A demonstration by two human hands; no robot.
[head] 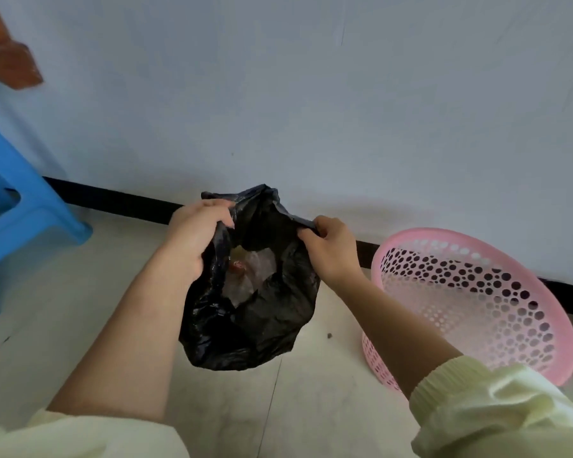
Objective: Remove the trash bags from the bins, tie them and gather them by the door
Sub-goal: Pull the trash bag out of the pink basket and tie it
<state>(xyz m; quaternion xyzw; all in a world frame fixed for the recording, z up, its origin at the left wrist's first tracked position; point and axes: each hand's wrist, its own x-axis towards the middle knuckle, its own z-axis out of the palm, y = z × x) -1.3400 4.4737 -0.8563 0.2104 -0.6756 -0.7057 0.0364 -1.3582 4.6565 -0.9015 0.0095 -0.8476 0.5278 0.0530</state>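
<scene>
Pale cream sleeves, the left sleeve (pixel 80 434) and the right sleeve (pixel 450 391), sit pushed back at the bottom edge, and bare forearms reach forward from them. Between the hands hangs a black trash bag (pixel 248 312), out of the bin and held over the pale tiled floor (pixel 63 292), just left of the pink bin (pixel 477 302). Its long axis runs roughly up and down: the mouth faces up toward the camera and the rounded bottom points at the floor (whether it touches the tiles cannot be told).

The left hand (pixel 196 236) has its fingers curled over the left side of the rim, gripping a bunch of the film. The right hand (pixel 331 249) pinches the right side of the rim between thumb and fingers, so the mouth is stretched open between them.

The bag is thin, glossy and heavily creased. Through the opening show crumpled clear plastic and something small and reddish.

The bin is a perforated plastic basket standing close to the wall's black skirting (pixel 113 198). A blue plastic stool (pixel 24 206) stands well apart at the left.
</scene>
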